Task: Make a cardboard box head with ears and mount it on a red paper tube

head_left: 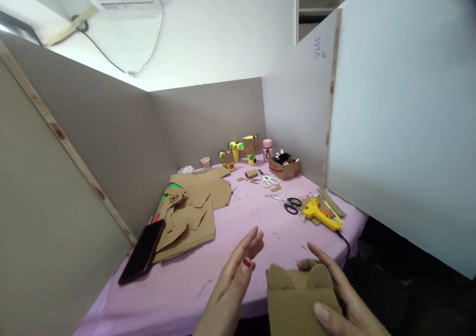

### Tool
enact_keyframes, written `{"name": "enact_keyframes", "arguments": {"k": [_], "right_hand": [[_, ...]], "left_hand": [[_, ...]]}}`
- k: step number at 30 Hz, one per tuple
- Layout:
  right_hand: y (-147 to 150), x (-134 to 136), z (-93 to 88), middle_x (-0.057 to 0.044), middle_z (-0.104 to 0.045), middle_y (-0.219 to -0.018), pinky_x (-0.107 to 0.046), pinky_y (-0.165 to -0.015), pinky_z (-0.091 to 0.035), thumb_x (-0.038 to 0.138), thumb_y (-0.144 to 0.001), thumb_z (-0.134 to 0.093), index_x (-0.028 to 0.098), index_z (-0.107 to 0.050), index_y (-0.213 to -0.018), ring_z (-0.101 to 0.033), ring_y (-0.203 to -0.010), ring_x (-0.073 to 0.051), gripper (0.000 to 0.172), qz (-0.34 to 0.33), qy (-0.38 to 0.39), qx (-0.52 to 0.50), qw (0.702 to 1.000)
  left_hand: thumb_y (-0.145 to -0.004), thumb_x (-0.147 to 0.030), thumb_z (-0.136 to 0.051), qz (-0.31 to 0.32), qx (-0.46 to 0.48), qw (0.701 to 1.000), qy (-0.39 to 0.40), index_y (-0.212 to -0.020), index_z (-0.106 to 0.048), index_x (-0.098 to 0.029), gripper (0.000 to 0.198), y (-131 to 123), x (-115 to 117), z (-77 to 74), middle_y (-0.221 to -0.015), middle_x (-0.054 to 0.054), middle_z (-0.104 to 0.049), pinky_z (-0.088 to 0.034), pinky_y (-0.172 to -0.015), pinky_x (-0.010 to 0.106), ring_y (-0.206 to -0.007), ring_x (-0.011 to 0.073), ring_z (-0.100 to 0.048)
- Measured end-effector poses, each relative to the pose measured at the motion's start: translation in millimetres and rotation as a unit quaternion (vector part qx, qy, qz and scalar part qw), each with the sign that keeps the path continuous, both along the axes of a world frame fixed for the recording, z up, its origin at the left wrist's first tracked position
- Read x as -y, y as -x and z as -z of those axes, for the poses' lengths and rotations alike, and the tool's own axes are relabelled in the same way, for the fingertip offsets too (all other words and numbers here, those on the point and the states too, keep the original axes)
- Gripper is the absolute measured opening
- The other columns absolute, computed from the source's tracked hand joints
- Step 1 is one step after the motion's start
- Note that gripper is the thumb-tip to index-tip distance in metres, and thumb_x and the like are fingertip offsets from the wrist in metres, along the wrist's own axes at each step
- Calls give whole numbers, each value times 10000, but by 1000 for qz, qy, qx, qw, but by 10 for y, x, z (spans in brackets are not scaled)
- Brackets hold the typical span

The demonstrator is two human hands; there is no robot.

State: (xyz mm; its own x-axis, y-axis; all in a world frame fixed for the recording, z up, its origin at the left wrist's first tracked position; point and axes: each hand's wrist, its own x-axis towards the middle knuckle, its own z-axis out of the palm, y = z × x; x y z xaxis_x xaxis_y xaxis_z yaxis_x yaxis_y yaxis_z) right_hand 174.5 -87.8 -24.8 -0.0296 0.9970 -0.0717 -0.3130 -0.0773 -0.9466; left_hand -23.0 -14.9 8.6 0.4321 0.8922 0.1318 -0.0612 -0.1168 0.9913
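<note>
Head view: the eared cardboard piece (297, 304) is by the near edge of the pink tablecloth (253, 217); the right hand (349, 306) clamps its right side, thumb on the near face; the left hand (232, 279) stands apart to its left, empty, fingers extended.

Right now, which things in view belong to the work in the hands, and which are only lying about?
Likely belonging:
- eared cardboard piece, held in the right hand
- yellow glue gun
- black-handled scissors
- cardboard sheets

Probably just lying about:
- phone
- pink bottle
- small cup
</note>
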Motion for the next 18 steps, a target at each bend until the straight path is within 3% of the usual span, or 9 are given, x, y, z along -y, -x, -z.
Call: {"name": "enact_keyframes", "arguments": {"k": [3,5,8,13,18], "right_hand": [[9,-159,-132,-113,-401,-1382,-356,-1002,-380,596,-685,-657,301,-57,-1432,-488,-1203,-276,1003,33,-25,4,999],[43,-300,-172,-108,-407,-1369,-382,-984,-394,567,-723,-638,317,-73,-1425,-512,-1167,-273,936,41,-52,19,998],[85,-543,-146,-125,-323,-1428,-401,-975,-400,547,-747,-623,296,-60,-1432,-472,-1204,-280,921,24,-91,52,994],[67,-887,10,-151,-158,-1509,-451,-1030,-321,631,-574,-715,259,-43,-1439,-252,-1352,-317,1156,36,-152,99,983],[84,-942,124,-186,-330,-1433,-438,-1004,-356,608,-596,-717,247,42,-1448,-396,-1280,-304,1196,-8,-158,66,985]], "left_hand": [[-557,-689,-667,17,49,997,48,-1380,-360,-252,981,-102,-120,339,-1475,156,-321,-329,-1026,499,-1330,367,-305],[-598,-636,-686,29,104,992,64,-1423,-260,-220,1017,-205,-123,423,-1450,168,-364,-331,-1044,454,-1306,336,-362],[-722,-501,-667,-2,146,983,114,-1439,-193,-211,907,-311,-104,368,-1386,154,-467,-381,-1020,430,-1233,303,-471],[-743,-465,-661,-95,174,974,107,-1436,-183,-197,883,-301,-234,284,-1353,158,-504,-437,-974,410,-1181,303,-524],[-694,-466,-708,-93,166,981,32,-1438,-177,-193,953,-259,-289,338,-1375,162,-476,-413,-1002,392,-1213,296,-494]]}}
